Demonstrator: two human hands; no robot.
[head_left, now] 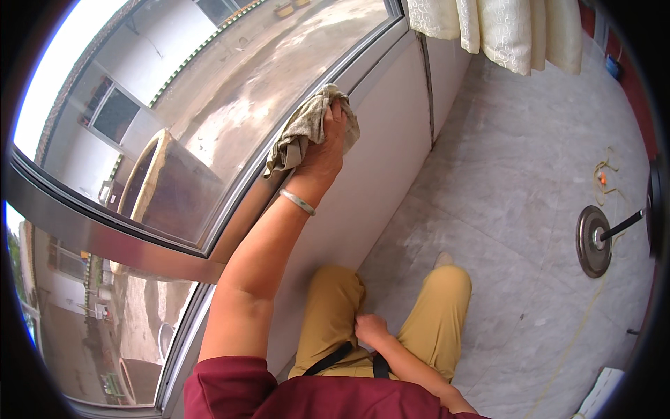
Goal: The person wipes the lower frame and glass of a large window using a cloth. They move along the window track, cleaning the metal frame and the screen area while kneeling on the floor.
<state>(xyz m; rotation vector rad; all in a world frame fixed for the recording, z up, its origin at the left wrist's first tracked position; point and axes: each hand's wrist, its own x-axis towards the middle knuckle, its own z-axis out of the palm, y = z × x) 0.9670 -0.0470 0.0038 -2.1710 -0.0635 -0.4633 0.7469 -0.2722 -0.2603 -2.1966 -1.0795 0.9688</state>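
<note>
My left hand [329, 143] is closed over a crumpled grey-green checked cloth [300, 134]. It presses the cloth against the metal window frame [241, 234], where the frame meets the white panel [380, 126] below the glass. A pale bangle circles my left wrist. Down between my knees, my right hand [371, 329] is curled into a fist against the inside of my left trouser leg [328, 307]. Its fingertips are hidden, so I cannot see whether anything is in them.
Window panes [209, 91] fill the left side, with a yard behind them. A patterned cream curtain [502, 31] hangs at the top. On the grey floor [502, 209] at the right stand a weight plate with a bar [593, 241] and a yellow cord [604, 174].
</note>
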